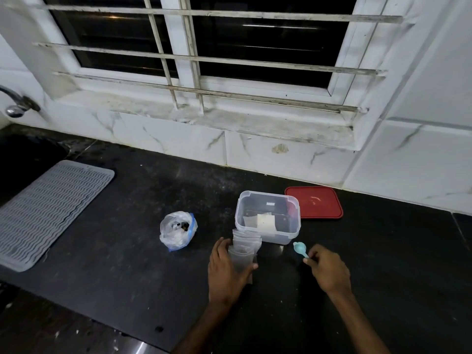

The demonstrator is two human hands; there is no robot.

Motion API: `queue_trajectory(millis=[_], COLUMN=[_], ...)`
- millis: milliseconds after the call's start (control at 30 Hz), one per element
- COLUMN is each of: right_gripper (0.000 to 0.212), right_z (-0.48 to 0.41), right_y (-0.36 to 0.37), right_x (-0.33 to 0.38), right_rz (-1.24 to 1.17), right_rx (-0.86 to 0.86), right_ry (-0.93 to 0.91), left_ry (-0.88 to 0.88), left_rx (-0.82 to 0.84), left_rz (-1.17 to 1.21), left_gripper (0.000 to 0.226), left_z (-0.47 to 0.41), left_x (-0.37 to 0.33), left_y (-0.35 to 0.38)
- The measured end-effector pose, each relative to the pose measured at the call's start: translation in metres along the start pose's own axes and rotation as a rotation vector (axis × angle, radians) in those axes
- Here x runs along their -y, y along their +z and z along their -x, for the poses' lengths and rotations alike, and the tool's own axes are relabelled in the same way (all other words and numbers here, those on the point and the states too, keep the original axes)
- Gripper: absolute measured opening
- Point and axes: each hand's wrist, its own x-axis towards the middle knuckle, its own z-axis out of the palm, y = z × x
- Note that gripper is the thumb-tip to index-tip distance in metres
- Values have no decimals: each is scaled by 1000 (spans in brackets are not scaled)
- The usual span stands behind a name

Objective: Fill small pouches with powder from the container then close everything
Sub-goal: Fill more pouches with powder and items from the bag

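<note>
Pouches (246,247), small and clear, stand in a fanned stack on the dark counter (122,251), just in front of the view's centre. My left hand (226,272) grips the stack, with fingers (221,247) curled on its left side and the thumb pressed on its right.

At 3 o'clock from the stack, my right hand (329,270) pinches the handle of a small teal spoon (298,248). The spoon's bowl points toward 11 o'clock and sits low over the counter. I cannot tell whether it holds powder.

At 12 o'clock from the spoon, touching the back of the pouch stack, is a clear plastic container (268,233), rectangular and uncovered. Flat pale squares lie on its floor; what they are is unclear. Its red lid (314,202) lies flat on the counter at 2 o'clock from the container, just beside it.

At 9 o'clock from the container, apart from it, a crumpled zip bag (176,235) with a blue edge sits with its mouth open, showing something white and a few dark bits.

Far off at 9 o'clock a grey ribbed drying mat (51,213) lies next to a dark sink (23,162), with a metal tap (18,104) above. A barred window (194,47) fills the wall at 12 o'clock.
</note>
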Motion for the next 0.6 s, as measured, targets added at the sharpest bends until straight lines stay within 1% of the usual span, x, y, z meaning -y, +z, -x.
queue_trajectory(millis=[100, 200, 267, 333, 400, 467, 533, 600], right_gripper=[16, 16, 14, 11, 9, 6, 6, 11], right_z=[14, 29, 37, 47, 53, 54, 48, 38], right_y=[-13, -36, -52, -61, -61, -49, -24, 8], right_x=[-5, 1, 13, 37, 74, 119, 166, 209], right_rz=[-35, -72, -118, -191, -258, -291, -283, -220], right_rx=[-12, 45, 53, 51, 61, 93, 116, 104], right_ry=[-5, -17, -59, -137, -243, -353, -441, -505], left_ry=[63, 154, 151, 105, 34, -101, -302, -474], left_rx=[-46, -151, -244, -341, -448, -494, -444, -356], left_rz=[23, 19, 64, 119, 147, 113, 35, -37], left_gripper=[94, 74, 59, 49, 45, 50, 64, 81], left_z=[-1, -8, -19, -33, -51, -69, -86, -98], left_x=[-3, 0, 2, 10, 27, 50, 73, 88], left_y=[-5, -21, -38, -58, -78, -95, -105, -105])
